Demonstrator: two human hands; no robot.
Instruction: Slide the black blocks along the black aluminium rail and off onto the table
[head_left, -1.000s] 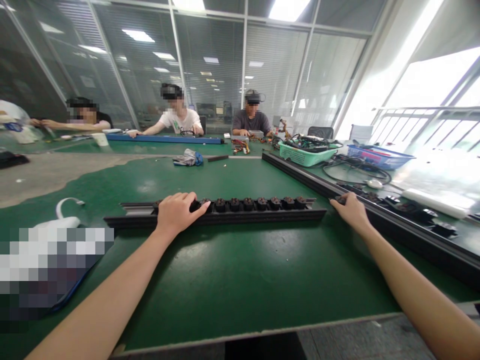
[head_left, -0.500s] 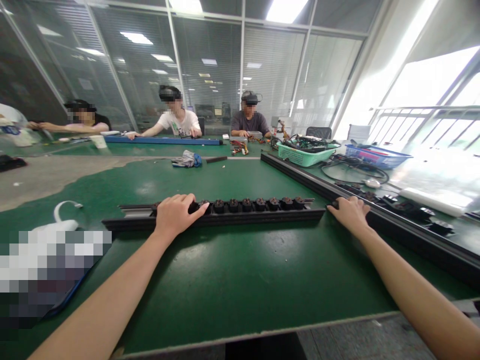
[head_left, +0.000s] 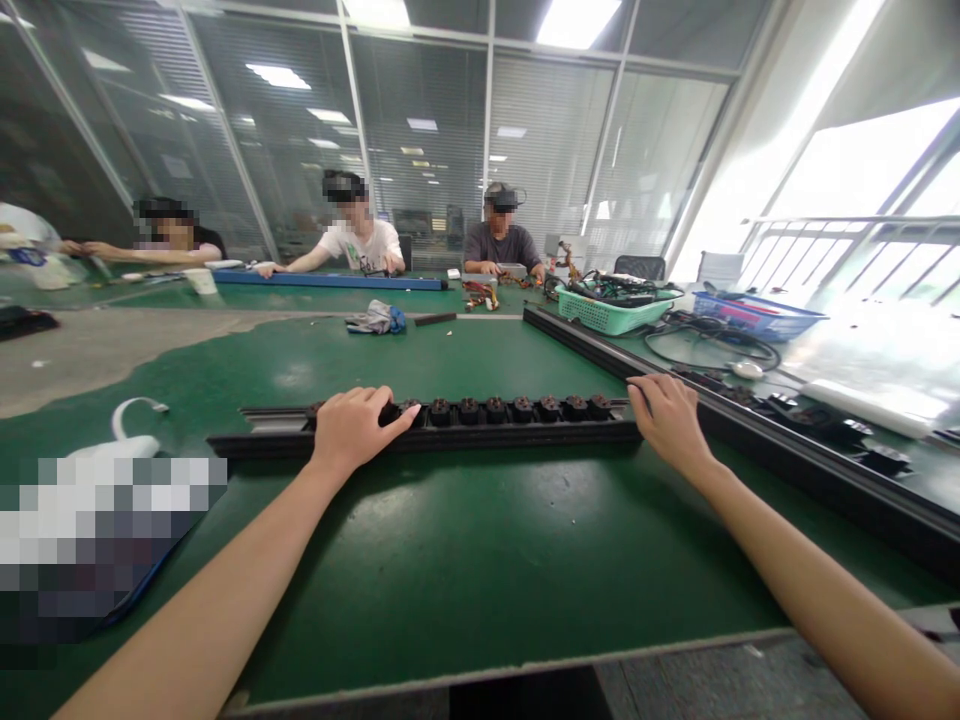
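A long black channel rail [head_left: 525, 436] lies crosswise on the green table, with a row of small black socket-like modules [head_left: 495, 408] seated along it. My left hand [head_left: 352, 425] is wrapped over the rail left of its middle, with the thumb pointing right along the modules. Around the rail's right end, my right hand [head_left: 667, 415] is closed with bent fingers. The palm hides part of that end, and whether a small part is also in the fingers cannot be seen.
A longer black rail [head_left: 750, 430] runs diagonally on the right. Beyond it are loose black parts [head_left: 825, 420], cables, a green basket [head_left: 619, 312] and a blue basket [head_left: 757, 315]. A grey-blue glove [head_left: 376, 318] lies farther back. Several people work across the table.
My right hand has moved left from beside the longer rail to the right end of the rail with the modules. My left hand stays in place on that rail.
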